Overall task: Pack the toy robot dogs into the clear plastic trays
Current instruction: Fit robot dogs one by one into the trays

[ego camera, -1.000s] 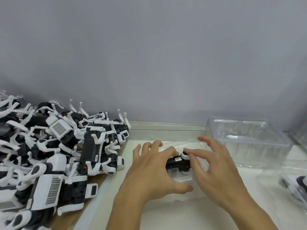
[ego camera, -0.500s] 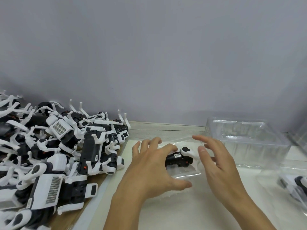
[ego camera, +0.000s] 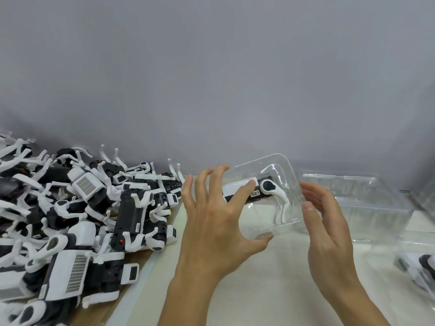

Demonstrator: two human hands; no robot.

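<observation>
Cream table meets plain grey wall.

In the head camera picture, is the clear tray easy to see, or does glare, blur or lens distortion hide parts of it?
Head view: soft, even light with faint shadows; the clear tray shows mainly through white glints on its rim, its walls nearly vanishing against the grey wall; the toy dog inside stays fairly sharp; the left hand and right hand are slightly soft; the wide lens bends the pile of dogs at the frame's left edge.
</observation>
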